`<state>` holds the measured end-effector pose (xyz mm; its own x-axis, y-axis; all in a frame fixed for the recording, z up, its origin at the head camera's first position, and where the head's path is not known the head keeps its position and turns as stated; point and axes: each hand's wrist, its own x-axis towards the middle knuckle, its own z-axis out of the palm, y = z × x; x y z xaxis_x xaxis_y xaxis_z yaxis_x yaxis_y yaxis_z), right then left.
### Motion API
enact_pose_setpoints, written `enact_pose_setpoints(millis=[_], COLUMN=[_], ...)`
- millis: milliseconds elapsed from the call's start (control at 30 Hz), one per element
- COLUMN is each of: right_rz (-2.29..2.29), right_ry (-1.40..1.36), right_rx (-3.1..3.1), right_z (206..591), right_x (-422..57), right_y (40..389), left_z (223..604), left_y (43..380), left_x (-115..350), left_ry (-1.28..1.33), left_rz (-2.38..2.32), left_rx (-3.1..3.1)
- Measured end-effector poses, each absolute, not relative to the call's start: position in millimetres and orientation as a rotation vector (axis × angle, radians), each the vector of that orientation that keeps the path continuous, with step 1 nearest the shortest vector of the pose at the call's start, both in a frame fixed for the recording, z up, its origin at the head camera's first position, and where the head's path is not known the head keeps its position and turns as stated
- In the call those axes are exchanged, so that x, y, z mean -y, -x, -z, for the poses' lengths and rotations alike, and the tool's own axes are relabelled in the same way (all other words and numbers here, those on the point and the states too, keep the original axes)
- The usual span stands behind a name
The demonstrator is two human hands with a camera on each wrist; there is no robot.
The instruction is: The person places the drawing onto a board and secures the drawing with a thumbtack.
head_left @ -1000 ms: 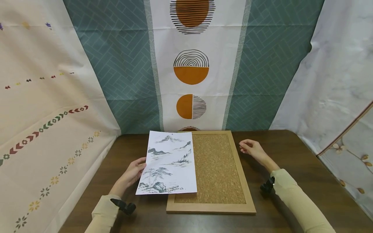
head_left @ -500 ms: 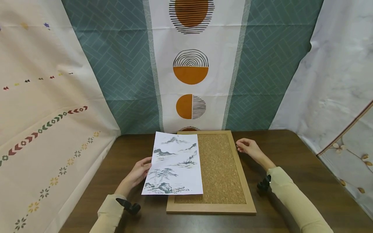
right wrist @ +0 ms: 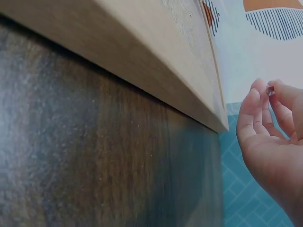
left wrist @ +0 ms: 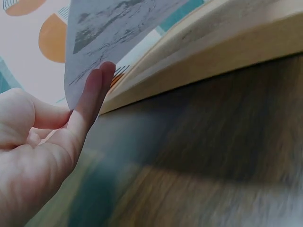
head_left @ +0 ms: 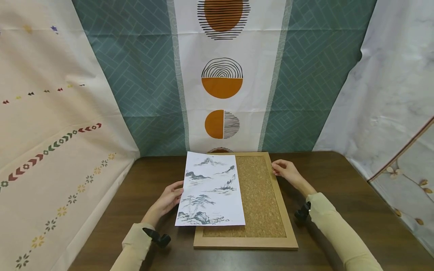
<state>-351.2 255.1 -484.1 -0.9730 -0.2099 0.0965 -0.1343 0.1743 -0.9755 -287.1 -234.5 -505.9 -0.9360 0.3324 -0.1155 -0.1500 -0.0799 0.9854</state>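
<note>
A white sheet of paper with a printed ink landscape is held over the left part of a wood-framed cork board. My left hand pinches the sheet's left edge between thumb and fingers; in the left wrist view the paper stands above the frame. A tiny dark speck shows near the sheet's top edge. Beside the board's upper right edge is my right hand, pinching a small shiny pushpin-like piece at its fingertips; the fingers cover most of it.
The board lies flat on a dark brown wooden table, its raised frame standing above the tabletop. Patterned cloth hangs behind the table and along both sides. Each wrist wears a black camera strap.
My left hand has carried the paper to the right, farther over the cork board. My right hand has moved slightly left, up to the board's right edge, still pinching the small piece.
</note>
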Motion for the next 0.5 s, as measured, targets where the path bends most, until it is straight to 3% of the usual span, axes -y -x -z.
enact_pose_setpoints(millis=[500], right_rz=[1.950], right_ry=[0.358], right_rx=[-2.357], right_z=[481], right_x=[-243], right_y=[354], left_z=[503], left_y=[294], left_x=[208], left_ry=[-0.214], left_rz=[-2.058], left_rx=[-1.894])
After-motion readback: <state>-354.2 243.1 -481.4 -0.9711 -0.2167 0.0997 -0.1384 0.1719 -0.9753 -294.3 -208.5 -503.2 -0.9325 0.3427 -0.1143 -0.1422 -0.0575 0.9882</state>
